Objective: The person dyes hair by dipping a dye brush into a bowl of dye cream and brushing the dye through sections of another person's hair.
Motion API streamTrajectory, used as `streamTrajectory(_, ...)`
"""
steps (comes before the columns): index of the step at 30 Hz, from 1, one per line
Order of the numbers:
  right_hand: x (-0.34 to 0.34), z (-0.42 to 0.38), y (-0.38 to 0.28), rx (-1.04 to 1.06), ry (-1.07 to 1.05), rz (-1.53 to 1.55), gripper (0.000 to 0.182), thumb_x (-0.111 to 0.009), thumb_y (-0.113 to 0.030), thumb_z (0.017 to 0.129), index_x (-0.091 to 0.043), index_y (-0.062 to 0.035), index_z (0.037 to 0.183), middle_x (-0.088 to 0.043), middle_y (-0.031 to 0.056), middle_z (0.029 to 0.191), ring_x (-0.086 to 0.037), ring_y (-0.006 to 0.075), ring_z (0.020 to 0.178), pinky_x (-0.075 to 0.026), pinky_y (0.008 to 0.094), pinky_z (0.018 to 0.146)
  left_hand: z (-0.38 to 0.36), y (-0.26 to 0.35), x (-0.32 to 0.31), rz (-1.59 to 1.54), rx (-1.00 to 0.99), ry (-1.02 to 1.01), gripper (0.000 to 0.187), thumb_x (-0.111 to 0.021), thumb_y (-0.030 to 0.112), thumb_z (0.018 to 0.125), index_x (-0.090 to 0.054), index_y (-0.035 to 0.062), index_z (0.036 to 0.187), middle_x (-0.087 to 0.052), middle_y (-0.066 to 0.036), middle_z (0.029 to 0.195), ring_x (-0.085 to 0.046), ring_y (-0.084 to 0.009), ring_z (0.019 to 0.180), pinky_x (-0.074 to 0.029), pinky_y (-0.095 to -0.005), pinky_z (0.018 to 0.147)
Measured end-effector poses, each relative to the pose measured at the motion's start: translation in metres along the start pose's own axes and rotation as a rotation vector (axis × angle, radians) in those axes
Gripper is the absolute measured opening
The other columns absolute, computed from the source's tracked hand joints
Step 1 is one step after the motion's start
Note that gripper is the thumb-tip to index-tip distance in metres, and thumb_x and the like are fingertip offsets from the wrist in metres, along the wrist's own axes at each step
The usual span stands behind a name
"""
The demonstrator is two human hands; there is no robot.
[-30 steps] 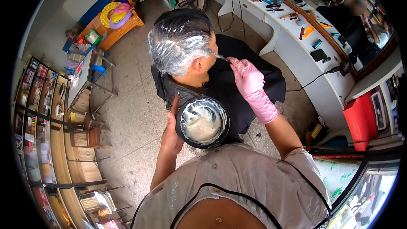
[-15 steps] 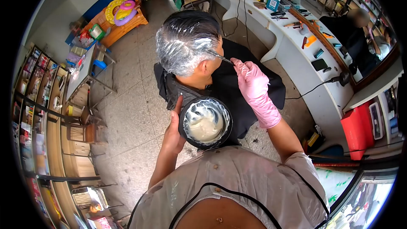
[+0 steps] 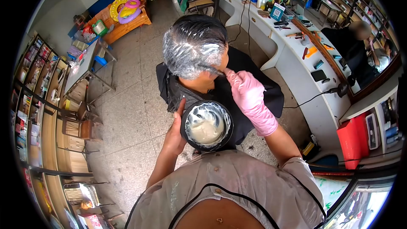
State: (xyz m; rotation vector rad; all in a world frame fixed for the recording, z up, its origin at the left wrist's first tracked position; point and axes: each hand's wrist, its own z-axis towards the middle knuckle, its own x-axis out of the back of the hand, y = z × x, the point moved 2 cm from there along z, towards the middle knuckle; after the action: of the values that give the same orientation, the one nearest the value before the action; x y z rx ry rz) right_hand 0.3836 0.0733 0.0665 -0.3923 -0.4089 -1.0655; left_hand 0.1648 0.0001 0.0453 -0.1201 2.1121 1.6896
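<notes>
My left hand, bare, holds a black mixing bowl by its left side, with the thumb up along the rim. Thick cream-white paste lies in the bowl and smears its inner wall. In a pink glove, my right hand is closed on the handle of a dark tint brush. The brush's head lies against the hair above the ear of a seated person. White paste coats much of that hair; the top stays dark. A black cape covers the person's shoulders and lap.
A white counter with a mirror runs along the right, holding combs, clippers and a black phone-like object. Shelves and a table stand left. A wooden bench with swim rings is at the back.
My right hand and the brush have moved down and slightly left, from the temple to just above the ear. The bowl stays in my left hand. The whole view has shifted slightly.
</notes>
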Motion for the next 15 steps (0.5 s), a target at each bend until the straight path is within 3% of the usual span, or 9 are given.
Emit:
streamTrajectory(4, 0.001, 0.01, 0.007, -0.102, 0.05, 0.0, 0.021, -0.064, -0.014, 0.081, -0.067, -0.0175, 0.101, -0.047, 0.0012, 0.063, -0.053, 0.0184, 0.056, -0.043, 0.0312, 0.043, 0.001, -0.001, 0.002, 0.004, -0.003, 0.0, 0.069, -0.026, 0.057, 0.092, -0.01, 0.0185, 0.147, -0.033, -0.014, 0.142, -0.037, -0.026, 0.129, -0.033, -0.0399, 0.105)
streamTrajectory(6, -0.002, 0.01, -0.004, -0.144, -0.038, 0.046, 0.008, -0.069, -0.008, 0.078, -0.064, -0.0099, 0.084, -0.048, 0.0016, 0.063, -0.052, 0.0204, 0.055, -0.043, 0.032, 0.043, 0.001, -0.002, 0.003, -0.002, -0.002, 0.002, 0.069, -0.027, 0.057, 0.092, -0.01, 0.0182, 0.147, -0.033, -0.014, 0.142, -0.037, -0.0259, 0.129, -0.033, -0.0399, 0.105)
streamTrajectory(7, 0.0, 0.011, -0.012, -0.184, -0.067, 0.212, 0.009, -0.066, -0.01, 0.082, -0.059, -0.0056, 0.078, -0.051, 0.005, 0.068, -0.054, 0.0224, 0.059, -0.046, 0.0312, 0.049, 0.0, -0.001, 0.003, -0.01, -0.002, 0.004, 0.069, -0.027, 0.057, 0.092, -0.01, 0.0179, 0.147, -0.033, -0.014, 0.142, -0.037, -0.0258, 0.129, -0.033, -0.0399, 0.105)
streamTrajectory(8, 0.007, 0.012, -0.012, -0.18, -0.067, 0.214, 0.009, -0.066, -0.01, 0.082, -0.059, -0.0056, 0.078, -0.051, 0.005, 0.068, -0.054, 0.0224, 0.059, -0.046, 0.0312, 0.049, 0.0, -0.001, 0.003, -0.011, -0.006, 0.005, 0.069, -0.027, 0.057, 0.092, -0.01, 0.0179, 0.147, -0.033, -0.014, 0.142, -0.037, -0.0258, 0.129, -0.033, -0.0399, 0.105)
streamTrajectory(10, 0.016, 0.012, -0.002, -0.248, -0.21, 0.439, 0.021, -0.06, -0.013, 0.087, -0.063, -0.0044, 0.106, -0.052, 0.0082, 0.08, -0.055, 0.0232, 0.07, -0.047, 0.0275, 0.065, 0.0, 0.0, 0.002, -0.017, -0.022, -0.01, 0.069, -0.027, 0.057, 0.092, -0.01, 0.0177, 0.147, -0.033, -0.014, 0.142, -0.037, -0.0258, 0.129, -0.033, -0.0399, 0.105)
streamTrajectory(11, 0.015, 0.013, 0.007, -0.307, -0.166, 0.582, 0.03, -0.06, -0.011, 0.087, -0.061, -0.0082, 0.116, -0.051, 0.0067, 0.08, -0.055, 0.0215, 0.073, -0.046, 0.0275, 0.068, 0.0, 0.0, 0.002, -0.019, -0.024, -0.006, 0.069, -0.027, 0.057, 0.092, -0.01, 0.0177, 0.147, -0.033, -0.014, 0.142, -0.037, -0.0258, 0.129, -0.033, -0.0399, 0.105)
streamTrajectory(13, 0.015, 0.024, 0.028, -0.491, -0.19, 0.704, 0.02, -0.058, -0.006, 0.087, -0.06, -0.0023, 0.107, -0.054, 0.0075, 0.089, -0.057, 0.0166, 0.084, -0.047, 0.0254, 0.073, -0.001, -0.001, 0.002, -0.023, -0.016, -0.005, 0.069, -0.027, 0.057, 0.092, -0.01, 0.0176, 0.147, -0.032, -0.014, 0.142, -0.037, -0.0259, 0.129, -0.033, -0.0401, 0.105)
streamTrajectory(14, 0.018, 0.032, 0.035, -0.404, -0.171, 0.554, 0.011, -0.056, 0.0, 0.088, -0.058, 0.0021, 0.098, -0.056, 0.0077, 0.095, -0.058, 0.0144, 0.089, -0.048, 0.0233, 0.074, -0.002, -0.001, 0.002, -0.023, -0.015, -0.004, 0.069, -0.027, 0.057, 0.092, -0.01, 0.0176, 0.147, -0.032, -0.014, 0.142, -0.037, -0.0259, 0.129, -0.033, -0.0401, 0.105)
streamTrajectory(15, 0.007, 0.032, 0.049, -0.624, -0.033, 1.194, 0.01, -0.055, -0.001, 0.088, -0.058, 0.0017, 0.097, -0.055, 0.0083, 0.098, -0.058, 0.0146, 0.091, -0.048, 0.0246, 0.077, -0.001, -0.001, 0.002, -0.021, -0.011, 0.004, 0.069, -0.027, 0.057, 0.092, -0.01, 0.0177, 0.147, -0.032, -0.014, 0.143, -0.036, -0.0258, 0.13, -0.033, -0.04, 0.105)
